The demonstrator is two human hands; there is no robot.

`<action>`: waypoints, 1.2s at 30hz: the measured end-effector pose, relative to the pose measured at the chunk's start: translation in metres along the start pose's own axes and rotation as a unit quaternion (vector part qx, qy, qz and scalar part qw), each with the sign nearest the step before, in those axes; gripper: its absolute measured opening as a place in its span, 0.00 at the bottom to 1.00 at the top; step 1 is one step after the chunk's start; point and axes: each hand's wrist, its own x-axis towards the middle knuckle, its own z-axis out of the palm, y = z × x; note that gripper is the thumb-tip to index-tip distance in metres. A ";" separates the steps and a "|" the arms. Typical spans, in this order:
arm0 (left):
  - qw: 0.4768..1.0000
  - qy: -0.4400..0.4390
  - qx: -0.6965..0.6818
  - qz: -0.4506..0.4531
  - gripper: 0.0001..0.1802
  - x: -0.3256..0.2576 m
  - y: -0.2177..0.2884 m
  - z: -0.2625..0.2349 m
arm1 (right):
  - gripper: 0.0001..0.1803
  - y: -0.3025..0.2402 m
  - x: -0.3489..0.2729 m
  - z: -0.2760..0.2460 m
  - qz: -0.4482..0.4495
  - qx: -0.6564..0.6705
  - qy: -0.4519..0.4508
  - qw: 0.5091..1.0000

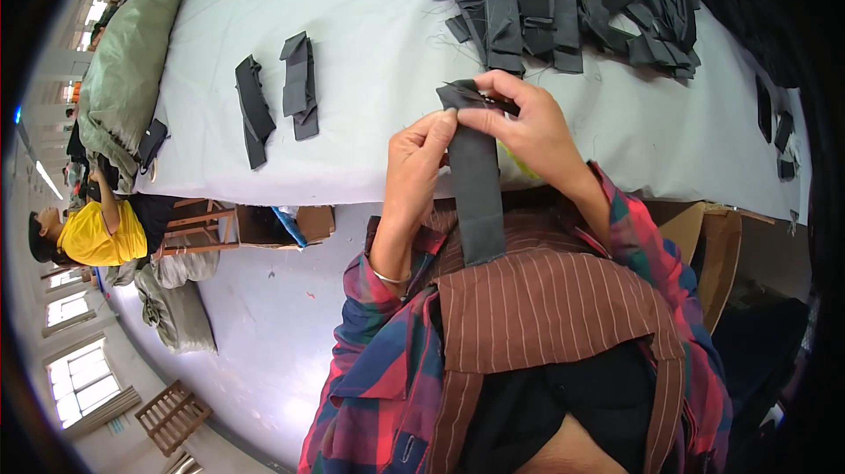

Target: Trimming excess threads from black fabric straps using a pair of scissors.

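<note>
A dark grey fabric strip hangs down over the table's front edge toward my apron, its upper end folded over. Thumb and fingers of my left hand pinch the left side of that upper end. My right hand is closed at the strip's top right, thumb on the cloth. Something slim and black shows between its fingers; its kind is hard to make out. Beyond my hands lies a large heap of similar dark strips. Two folded strips, one beside the other, lie apart on the left.
A white cloth covers the table. A stuffed greenish sack rests at its far left end. Small black items lie at the right edge. A person in yellow is at the left, near a cardboard box.
</note>
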 end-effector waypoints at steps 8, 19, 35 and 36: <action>0.997 0.048 -0.064 0.011 0.07 -0.011 -0.029 -0.002 | 0.04 0.026 0.002 -0.005 0.057 0.089 0.003 0.994; 0.992 0.080 -0.093 0.014 0.11 -0.017 -0.036 0.004 | 0.08 0.014 -0.007 -0.002 -0.077 -0.055 0.129 0.987; 0.993 0.076 -0.075 0.059 0.13 -0.018 -0.040 0.005 | 0.11 -0.011 -0.034 -0.007 -0.258 -0.360 0.037 0.896; 0.993 0.075 -0.075 0.059 0.13 -0.018 -0.038 0.007 | 0.11 -0.012 -0.033 -0.006 -0.258 -0.361 0.037 0.896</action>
